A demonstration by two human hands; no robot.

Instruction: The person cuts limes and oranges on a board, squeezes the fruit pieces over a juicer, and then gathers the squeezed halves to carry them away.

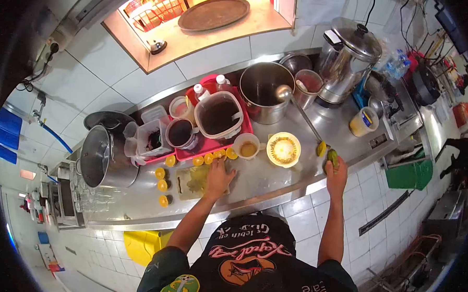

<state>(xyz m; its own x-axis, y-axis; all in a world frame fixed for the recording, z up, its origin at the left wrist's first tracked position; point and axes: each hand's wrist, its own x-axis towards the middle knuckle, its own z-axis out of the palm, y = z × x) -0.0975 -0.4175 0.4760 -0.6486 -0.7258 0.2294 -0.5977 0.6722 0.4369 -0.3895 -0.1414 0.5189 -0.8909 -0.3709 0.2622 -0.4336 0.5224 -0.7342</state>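
My left hand [219, 178] reaches over the right end of a small cutting board [182, 184], its fingertips at a row of halved oranges [209, 158]. Whether those fingers hold an orange half is hard to tell. More orange halves [162, 185] lie left of the board. On the right, my right hand [336, 174] is closed on a green peel [333, 156] near the counter's front edge. A yellow peel [321, 148] lies just beside it. Between my hands stand a yellow citrus juicer [283, 149] and a cup of brownish liquid [246, 146].
Behind are a red tray [245, 121] with tubs of dark liquid [218, 114], a large pot [266, 90] with a ladle [303, 113], and a steel urn [347, 62]. Another pot [100, 156] stands left. A yellow-labelled tub [363, 122] is at right.
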